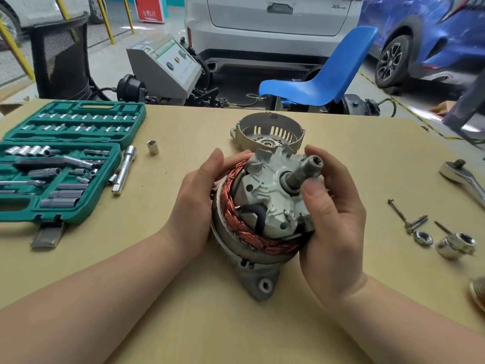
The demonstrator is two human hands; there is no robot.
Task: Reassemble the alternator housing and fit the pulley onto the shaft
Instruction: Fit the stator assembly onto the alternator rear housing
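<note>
Both hands hold the half-built alternator (pixel 262 206) just above the table (pixel 354 158), near its middle. The left hand (pixel 199 195) curls its grip round the left side, fingers over the copper winding (pixel 236 219). The right hand (pixel 330 206) curls its grip round the right side, thumb lying beside the shaft (pixel 304 170), which points up and to the right. The grey rotor (pixel 270 190) sits inside the winding, and a mounting ear (pixel 262 283) hangs at the bottom of the lower housing. The loose housing half (pixel 267 132) rests open side up on the table just behind the hands. To the right lie a ratchet (pixel 462 177), long bolts (pixel 404 214), a nut (pixel 423 237) and a socket (pixel 455 244). To the left sit an open green socket set (pixel 65 158), an extension bar (pixel 124 169) and a single socket (pixel 153 147).
</note>
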